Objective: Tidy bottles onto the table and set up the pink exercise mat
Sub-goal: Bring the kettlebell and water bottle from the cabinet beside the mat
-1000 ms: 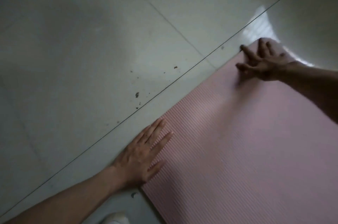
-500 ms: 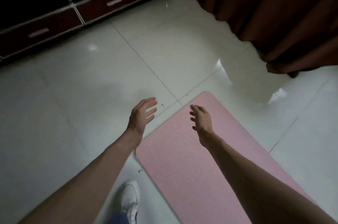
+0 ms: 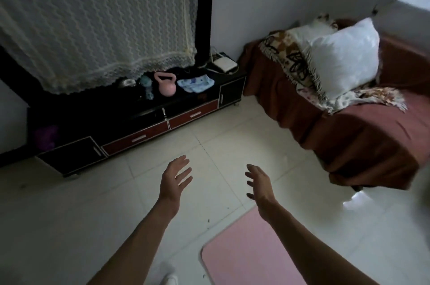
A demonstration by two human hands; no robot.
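Pink mat (image 3: 251,254), flat, long axis diagonal

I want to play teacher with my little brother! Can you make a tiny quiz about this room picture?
1. True or false: the left hand is holding something.
2. What is flat on the floor under the right arm? A) the pink mat B) a towel C) a book
3. Fill in: the pink kettlebell sits on the dark ____.

Key
1. False. The left hand and the right hand are both open and empty, raised above the floor.
2. A
3. cabinet, between a teal thing and a blue cloth.
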